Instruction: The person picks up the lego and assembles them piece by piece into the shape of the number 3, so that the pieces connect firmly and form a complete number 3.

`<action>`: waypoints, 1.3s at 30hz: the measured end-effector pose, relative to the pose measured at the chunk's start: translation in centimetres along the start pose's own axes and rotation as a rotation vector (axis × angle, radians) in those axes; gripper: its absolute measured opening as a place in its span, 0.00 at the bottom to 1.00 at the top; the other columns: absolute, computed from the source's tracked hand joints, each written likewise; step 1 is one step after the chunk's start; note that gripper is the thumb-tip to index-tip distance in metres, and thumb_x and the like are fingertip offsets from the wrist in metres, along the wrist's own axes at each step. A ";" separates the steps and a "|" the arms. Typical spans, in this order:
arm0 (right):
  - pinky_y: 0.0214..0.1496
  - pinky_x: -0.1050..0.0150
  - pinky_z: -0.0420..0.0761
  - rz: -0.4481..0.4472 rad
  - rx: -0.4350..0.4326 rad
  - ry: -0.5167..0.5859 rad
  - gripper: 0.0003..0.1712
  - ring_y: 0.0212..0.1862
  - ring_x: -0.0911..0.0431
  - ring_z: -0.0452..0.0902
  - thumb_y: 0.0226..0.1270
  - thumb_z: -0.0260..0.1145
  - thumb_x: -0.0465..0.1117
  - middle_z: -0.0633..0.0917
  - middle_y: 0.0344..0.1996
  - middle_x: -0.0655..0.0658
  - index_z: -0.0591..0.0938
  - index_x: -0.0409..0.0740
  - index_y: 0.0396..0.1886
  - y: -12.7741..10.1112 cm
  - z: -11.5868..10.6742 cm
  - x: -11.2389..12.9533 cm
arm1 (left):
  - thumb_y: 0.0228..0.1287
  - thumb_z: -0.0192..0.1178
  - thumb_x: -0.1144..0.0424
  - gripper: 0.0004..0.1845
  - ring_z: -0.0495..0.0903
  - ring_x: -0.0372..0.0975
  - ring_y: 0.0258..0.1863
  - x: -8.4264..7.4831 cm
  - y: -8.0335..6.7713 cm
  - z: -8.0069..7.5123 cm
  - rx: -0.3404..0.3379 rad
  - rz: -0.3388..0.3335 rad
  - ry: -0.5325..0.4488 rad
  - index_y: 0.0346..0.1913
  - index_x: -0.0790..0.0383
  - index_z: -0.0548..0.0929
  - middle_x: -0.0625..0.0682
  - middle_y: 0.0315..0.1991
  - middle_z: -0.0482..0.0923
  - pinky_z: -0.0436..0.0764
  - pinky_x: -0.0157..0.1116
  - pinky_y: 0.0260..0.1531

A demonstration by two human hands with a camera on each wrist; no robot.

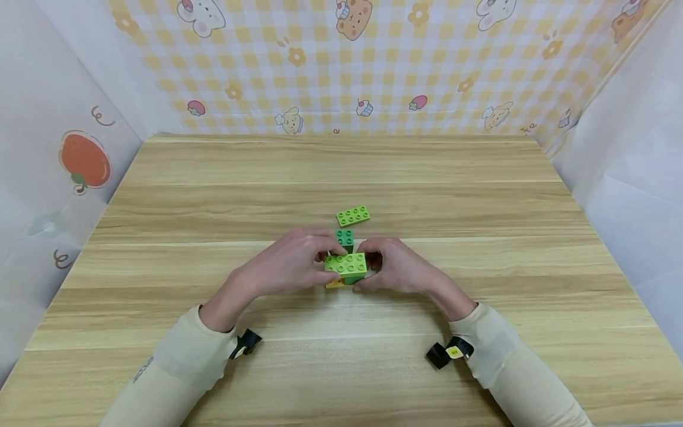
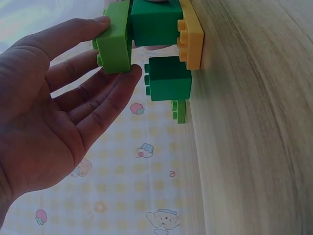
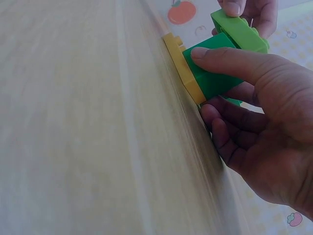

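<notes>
My left hand (image 1: 290, 261) pinches a light green building brick (image 1: 345, 264) between thumb and fingers, its studs facing up. Directly under it is a dark green brick (image 2: 156, 24), which stands on one end of a yellow studded plate (image 2: 194, 39). In the right wrist view the light brick sits slightly tilted over the dark one; whether they touch all along cannot be told. My right hand (image 1: 397, 265) grips the dark green brick and yellow plate, thumb on the brick's side (image 3: 210, 63). The plate rests on the table, several of its studs bare.
A second dark green brick (image 1: 344, 237) stands just behind the hands. Beyond it a light green studded plate (image 1: 353, 216) lies flat on the wooden table (image 1: 341, 367). A patterned cloth (image 1: 320, 77) hangs behind the table's far edge, with pale sheets at both sides.
</notes>
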State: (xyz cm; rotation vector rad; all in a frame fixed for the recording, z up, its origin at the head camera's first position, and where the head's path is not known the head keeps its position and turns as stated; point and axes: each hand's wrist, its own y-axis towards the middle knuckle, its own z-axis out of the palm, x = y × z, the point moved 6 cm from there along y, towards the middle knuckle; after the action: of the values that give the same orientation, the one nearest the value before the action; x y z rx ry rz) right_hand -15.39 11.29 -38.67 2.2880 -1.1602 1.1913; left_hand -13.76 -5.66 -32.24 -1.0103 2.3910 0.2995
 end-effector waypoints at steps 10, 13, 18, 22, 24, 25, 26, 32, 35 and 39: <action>0.47 0.62 0.82 0.000 0.009 0.066 0.23 0.42 0.55 0.81 0.52 0.86 0.42 0.87 0.40 0.52 0.88 0.49 0.48 -0.2 -0.3 0.0 | 0.62 0.77 0.59 0.17 0.79 0.35 0.36 0.2 0.0 0.0 0.005 0.004 0.001 0.52 0.59 0.90 0.51 0.53 0.86 0.80 0.32 0.38; 0.49 0.61 0.85 -0.004 0.009 0.111 0.25 0.44 0.54 0.83 0.53 0.86 0.41 0.88 0.43 0.52 0.89 0.50 0.51 -0.3 -0.5 -0.1 | 0.62 0.77 0.59 0.17 0.79 0.35 0.35 0.1 -0.1 0.0 0.007 0.010 0.006 0.53 0.60 0.90 0.52 0.54 0.86 0.79 0.32 0.38; 0.49 0.61 0.87 -0.022 0.016 0.181 0.26 0.45 0.54 0.85 0.55 0.85 0.40 0.89 0.45 0.49 0.88 0.46 0.54 -0.4 -0.7 0.0 | 0.63 0.76 0.59 0.17 0.78 0.36 0.35 0.1 -0.1 -0.1 0.015 -0.001 0.003 0.53 0.59 0.90 0.51 0.53 0.86 0.79 0.32 0.38; 0.49 0.60 0.88 -0.041 0.029 0.234 0.25 0.46 0.53 0.87 0.56 0.84 0.38 0.90 0.47 0.48 0.89 0.45 0.55 -0.4 -0.8 0.1 | 0.63 0.76 0.59 0.16 0.79 0.37 0.35 0.2 -0.1 -0.1 0.018 -0.007 0.000 0.52 0.59 0.90 0.50 0.53 0.86 0.78 0.32 0.38; 0.49 0.60 0.88 -0.047 0.034 0.255 0.25 0.46 0.52 0.87 0.57 0.83 0.37 0.90 0.48 0.47 0.89 0.45 0.55 -0.3 -0.8 0.1 | 0.63 0.76 0.59 0.16 0.79 0.37 0.36 0.2 -0.2 -0.1 0.017 -0.005 0.000 0.52 0.59 0.90 0.50 0.52 0.86 0.78 0.32 0.38; 0.50 0.60 0.88 -0.048 0.036 0.263 0.24 0.47 0.52 0.88 0.58 0.83 0.37 0.91 0.48 0.47 0.89 0.45 0.55 -0.3 -0.8 0.1 | 0.63 0.76 0.59 0.16 0.79 0.37 0.36 0.2 -0.2 -0.2 0.017 -0.005 0.000 0.52 0.59 0.90 0.50 0.52 0.86 0.78 0.32 0.37; 0.50 0.59 0.88 -0.048 0.038 0.271 0.24 0.47 0.52 0.88 0.58 0.82 0.37 0.91 0.49 0.47 0.89 0.45 0.56 -0.3 -0.8 0.0 | 0.63 0.76 0.59 0.16 0.79 0.37 0.36 0.2 -0.2 -0.2 0.017 -0.004 0.001 0.52 0.59 0.90 0.50 0.51 0.86 0.78 0.32 0.37; 0.51 0.59 0.88 -0.040 0.048 0.312 0.25 0.49 0.52 0.89 0.59 0.82 0.36 0.91 0.51 0.46 0.89 0.44 0.57 -0.3 -0.7 -0.1 | 0.63 0.76 0.59 0.17 0.79 0.38 0.37 0.3 -0.2 -0.1 0.028 -0.013 0.001 0.53 0.59 0.90 0.50 0.52 0.85 0.79 0.33 0.39; 0.50 0.59 0.89 -0.044 0.046 0.319 0.25 0.48 0.52 0.89 0.60 0.81 0.35 0.91 0.50 0.45 0.89 0.43 0.58 -0.3 -0.7 -0.1 | 0.64 0.76 0.59 0.17 0.80 0.39 0.38 0.3 -0.2 -0.1 0.032 -0.015 0.001 0.53 0.59 0.90 0.50 0.52 0.85 0.79 0.33 0.39; 0.49 0.59 0.89 -0.060 0.039 0.314 0.23 0.47 0.53 0.89 0.60 0.80 0.34 0.91 0.49 0.44 0.89 0.42 0.57 -0.3 -0.7 0.1 | 0.64 0.76 0.59 0.16 0.80 0.39 0.38 0.4 -0.1 0.0 0.032 -0.016 -0.002 0.53 0.59 0.90 0.50 0.51 0.85 0.79 0.33 0.39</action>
State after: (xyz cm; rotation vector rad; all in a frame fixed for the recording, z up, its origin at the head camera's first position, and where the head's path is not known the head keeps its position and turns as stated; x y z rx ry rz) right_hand -15.51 11.83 -38.17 2.0499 -0.9532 1.4947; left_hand -13.89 -5.98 -32.41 -1.0138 2.3775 0.2547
